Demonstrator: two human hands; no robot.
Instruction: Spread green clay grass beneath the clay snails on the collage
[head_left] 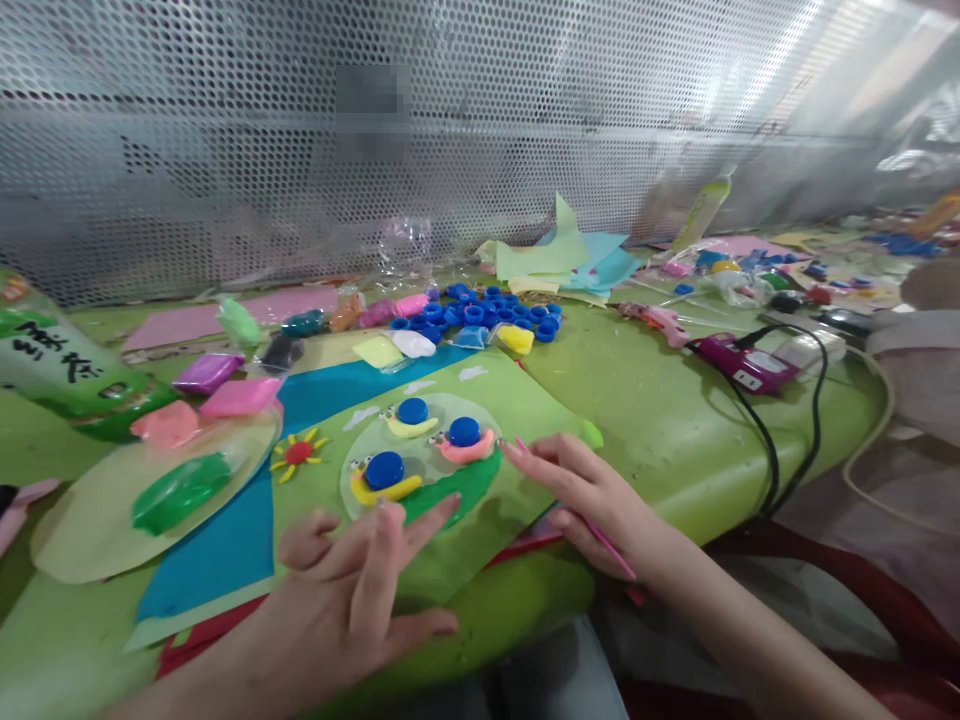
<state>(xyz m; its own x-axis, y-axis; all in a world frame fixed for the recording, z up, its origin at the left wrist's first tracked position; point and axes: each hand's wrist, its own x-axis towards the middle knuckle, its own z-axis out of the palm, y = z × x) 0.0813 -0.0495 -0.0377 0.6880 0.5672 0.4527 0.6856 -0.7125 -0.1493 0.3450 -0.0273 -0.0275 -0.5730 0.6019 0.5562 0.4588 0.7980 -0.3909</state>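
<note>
A green paper sheet (540, 400) carries a pale oval with three clay snails (382, 480) that have blue bottle-cap shells, plus a dark green clay patch (450, 490). My left hand (352, 590) lies on the sheet's near edge with fingers spread, fingertips touching the green patch. My right hand (592, 495) rests at the sheet's right edge, fingers closed on a thin pink stick (611, 550), its index fingertip next to the pink snail (466, 443). A red and yellow clay sun (298, 453) sits on the blue paper (217, 550).
Blue bottle caps (480, 312) and wrapped clay pieces (225, 385) lie behind the sheet. A green clay lump (180, 492) sits on a pale plate at left. A pink glue gun (660, 322), a purple device (746, 365) with black cable and paper scraps lie right. Perforated metal wall behind.
</note>
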